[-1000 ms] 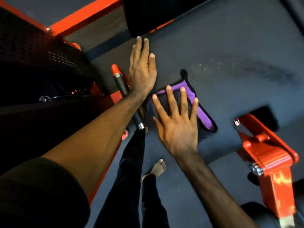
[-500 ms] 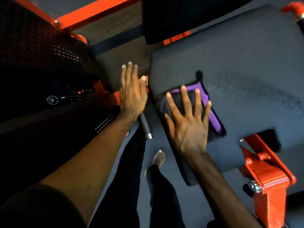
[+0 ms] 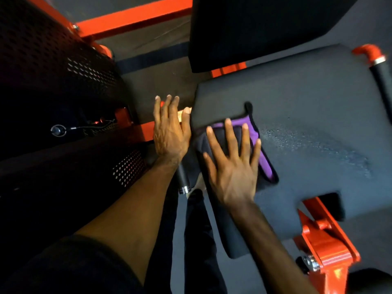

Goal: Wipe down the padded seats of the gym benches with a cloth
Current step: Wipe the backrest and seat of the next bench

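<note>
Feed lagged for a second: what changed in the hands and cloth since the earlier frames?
The right hand slid the cloth to the seat pad's left edge. The left hand came off the pad and now hovers over the handle beside it. Unchanged: right palm flat on cloth, both hands open.

Orange frame bar [image 3: 135, 16] at top; black perforated panel [image 3: 70, 66] left; cable w/ ring [image 3: 58, 130] below.

no readable text, labels, brands, numbers or signs anywhere
</note>
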